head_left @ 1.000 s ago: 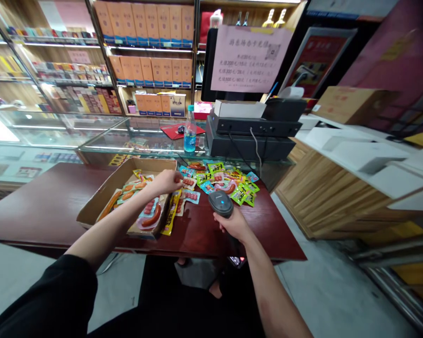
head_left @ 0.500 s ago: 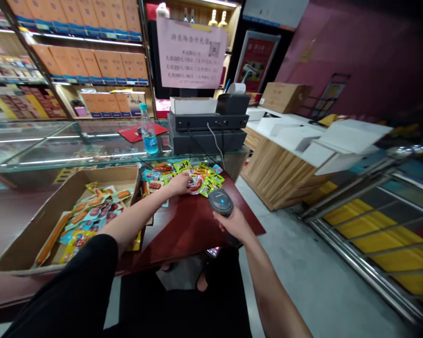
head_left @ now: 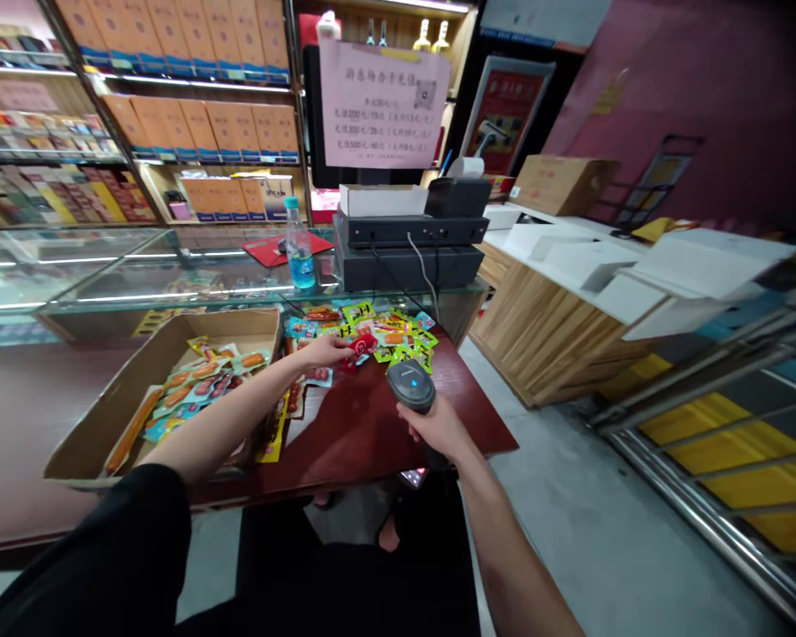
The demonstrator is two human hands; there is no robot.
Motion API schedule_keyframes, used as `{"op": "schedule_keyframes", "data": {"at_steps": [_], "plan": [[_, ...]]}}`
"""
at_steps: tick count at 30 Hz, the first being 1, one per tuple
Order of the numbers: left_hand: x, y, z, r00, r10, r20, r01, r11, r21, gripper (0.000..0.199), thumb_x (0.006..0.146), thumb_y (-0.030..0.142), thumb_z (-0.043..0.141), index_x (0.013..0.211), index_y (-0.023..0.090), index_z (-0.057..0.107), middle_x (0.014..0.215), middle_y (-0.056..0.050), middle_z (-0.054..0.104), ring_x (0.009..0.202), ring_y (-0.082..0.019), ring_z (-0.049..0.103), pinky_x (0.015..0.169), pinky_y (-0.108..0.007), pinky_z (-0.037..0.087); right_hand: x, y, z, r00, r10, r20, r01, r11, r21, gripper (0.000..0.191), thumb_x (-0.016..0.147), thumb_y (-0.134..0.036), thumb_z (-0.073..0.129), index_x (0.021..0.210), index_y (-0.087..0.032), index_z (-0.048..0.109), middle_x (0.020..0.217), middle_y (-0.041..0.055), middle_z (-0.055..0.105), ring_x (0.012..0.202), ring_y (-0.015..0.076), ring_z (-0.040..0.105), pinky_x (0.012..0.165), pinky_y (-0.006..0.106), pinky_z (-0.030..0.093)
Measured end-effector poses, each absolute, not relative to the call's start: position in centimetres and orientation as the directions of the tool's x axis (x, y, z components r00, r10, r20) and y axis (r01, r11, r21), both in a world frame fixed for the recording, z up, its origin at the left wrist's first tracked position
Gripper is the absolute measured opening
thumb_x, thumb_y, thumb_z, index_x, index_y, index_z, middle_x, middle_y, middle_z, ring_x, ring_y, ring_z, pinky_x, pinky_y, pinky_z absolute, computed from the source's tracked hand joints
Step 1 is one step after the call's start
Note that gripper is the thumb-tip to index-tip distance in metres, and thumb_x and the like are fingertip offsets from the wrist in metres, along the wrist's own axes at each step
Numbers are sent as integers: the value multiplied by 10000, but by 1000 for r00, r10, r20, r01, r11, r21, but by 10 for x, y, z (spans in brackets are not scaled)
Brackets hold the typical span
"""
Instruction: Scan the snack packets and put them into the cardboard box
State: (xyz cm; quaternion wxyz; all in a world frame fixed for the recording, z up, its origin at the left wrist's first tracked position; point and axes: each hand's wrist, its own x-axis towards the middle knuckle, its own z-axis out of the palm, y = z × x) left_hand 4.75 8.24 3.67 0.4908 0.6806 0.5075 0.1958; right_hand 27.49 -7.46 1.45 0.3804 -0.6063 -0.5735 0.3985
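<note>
Left hand (head_left: 330, 351)'s shifted boxward, thumb and fingers pinched on a red packet (head_left: 363, 344) at the pile (head_left: 398, 339)'s edge (right hand (head_left: 436, 426)'s wrapped round the scanner (head_left: 411, 384)), beside the box (head_left: 248, 329).

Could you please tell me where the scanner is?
In the head view, the scanner is in the right hand, right of the red packet.

The left arm (head_left: 242, 407), black-sleeved (head_left: 116, 548) to about the elbow, slants over the near edge of the desk (head_left: 351, 425); its hand (head_left: 332, 350) is toward the far edge, back upward, fingertips pinched together. The bare right forearm (head_left: 501, 531) angles inward near the near right corner, its hand (head_left: 434, 426) curled in a closed grip.
</note>
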Motion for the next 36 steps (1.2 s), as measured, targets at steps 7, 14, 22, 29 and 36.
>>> {"op": "schedule_keyframes", "data": {"at_steps": [7, 14, 22, 29, 36], "plan": [[6, 51, 42, 476, 807, -350, 15, 390, 921, 275, 709, 331, 771, 849, 127, 650, 762, -36, 687, 665, -139, 659, 653, -284, 560, 246, -62, 14, -76, 997, 9, 370, 37, -928, 235, 792, -396, 633, 698, -187, 579, 483, -7, 593, 379, 128, 545, 403, 220, 433], [-1, 52, 44, 448, 828, -339, -16, 386, 922, 237, 714, 248, 790, 876, 124, 668, 757, -25, 687, 615, -102, 648, 631, -235, 549, 236, -62, 16, -28, 999, -46, 342, -34, -939, 238, 769, -410, 654, 703, -199, 567, 458, -17, 567, 359, 135, 516, 379, 232, 410], [-1, 55, 41, 499, 799, -335, -26, 400, 916, 214, 711, 236, 792, 835, 105, 678, 732, -34, 680, 611, -120, 650, 590, -253, 570, 236, -66, 22, -48, 999, -23, 367, -4, -930, 228, 763, -394, 651, 666, -207, 565, 456, -5, 567, 373, 144, 529, 391, 241, 410], [-1, 54, 42, 497, 799, -337, -3, 390, 921, 261, 683, 263, 817, 835, 96, 685, 738, -51, 681, 595, -120, 647, 568, -251, 574, 231, -69, 24, -24, 999, -43, 354, -31, -935, 238, 752, -414, 662, 692, -203, 569, 474, -1, 582, 373, 148, 530, 389, 252, 421], [1, 53, 42, 440, 836, -328, 18, 357, 934, 267, 672, 193, 804, 902, 102, 704, 815, -75, 706, 662, -151, 660, 631, -310, 592, 212, -77, 25, -169, 986, -14, 395, 55, -917, 176, 760, -369, 666, 765, -195, 639, 492, 4, 617, 455, 176, 602, 437, 243, 444]]}}
